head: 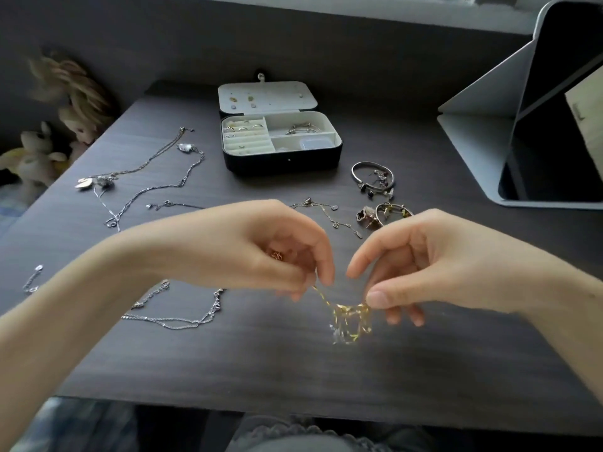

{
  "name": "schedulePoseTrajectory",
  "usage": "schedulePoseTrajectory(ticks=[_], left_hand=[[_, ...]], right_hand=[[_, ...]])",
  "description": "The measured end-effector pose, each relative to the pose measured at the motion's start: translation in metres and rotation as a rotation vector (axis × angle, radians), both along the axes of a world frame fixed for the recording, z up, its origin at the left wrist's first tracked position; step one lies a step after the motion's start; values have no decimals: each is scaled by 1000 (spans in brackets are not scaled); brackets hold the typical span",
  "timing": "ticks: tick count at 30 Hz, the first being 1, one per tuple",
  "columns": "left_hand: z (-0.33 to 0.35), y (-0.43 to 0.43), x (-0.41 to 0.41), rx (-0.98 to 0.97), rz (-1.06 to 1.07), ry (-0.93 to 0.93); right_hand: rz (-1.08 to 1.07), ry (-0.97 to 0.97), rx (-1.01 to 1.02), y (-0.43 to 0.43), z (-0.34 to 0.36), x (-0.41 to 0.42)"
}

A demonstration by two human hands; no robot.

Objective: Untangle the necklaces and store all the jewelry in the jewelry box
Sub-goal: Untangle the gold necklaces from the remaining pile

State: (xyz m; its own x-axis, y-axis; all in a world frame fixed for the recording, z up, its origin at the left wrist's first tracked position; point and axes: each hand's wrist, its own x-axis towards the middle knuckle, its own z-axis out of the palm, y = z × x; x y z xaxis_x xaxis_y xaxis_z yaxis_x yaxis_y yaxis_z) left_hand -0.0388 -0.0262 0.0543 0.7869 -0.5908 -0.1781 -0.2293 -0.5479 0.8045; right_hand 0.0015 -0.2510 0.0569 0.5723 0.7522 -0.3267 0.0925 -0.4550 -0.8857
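Jewelry box (280, 158) stands open on the dark tabletop (293, 370), at the upper middle of the frame, with rings and a bangle in its compartments. A tablet (554, 125) in a folding cover leans at the upper right, and soft toys (42, 151) sit at the left edge. Both hands are raised in the centre, close but not touching. The left hand (261, 252) and the right hand (424, 265) each pinch the tangled gold chain (349, 318), which hangs blurred between them. They hide part of a thin charm chain (329, 216) behind. Silver necklaces (146, 177) lie spread at the left, and bangles (372, 177) lie right of the box.
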Motion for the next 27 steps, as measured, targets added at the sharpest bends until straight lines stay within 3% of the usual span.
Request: schedulePoseTrajectory(ticks=[3, 7, 14, 22, 27], left_hand=[[-10, -6, 11, 99, 47, -36], [-21, -10, 20, 202, 88, -78], [-35, -12, 25, 161, 205, -335], [-30, -3, 19, 85, 16, -252], [-31, -4, 16, 121, -3, -346]], right_hand=[[-37, -191, -85, 6, -10, 8], [-65, -257, -112, 7, -16, 15], [-70, -156, -50, 3, -19, 20], [64, -113, -98, 4, -18, 18], [94, -154, -143, 6, -19, 17]])
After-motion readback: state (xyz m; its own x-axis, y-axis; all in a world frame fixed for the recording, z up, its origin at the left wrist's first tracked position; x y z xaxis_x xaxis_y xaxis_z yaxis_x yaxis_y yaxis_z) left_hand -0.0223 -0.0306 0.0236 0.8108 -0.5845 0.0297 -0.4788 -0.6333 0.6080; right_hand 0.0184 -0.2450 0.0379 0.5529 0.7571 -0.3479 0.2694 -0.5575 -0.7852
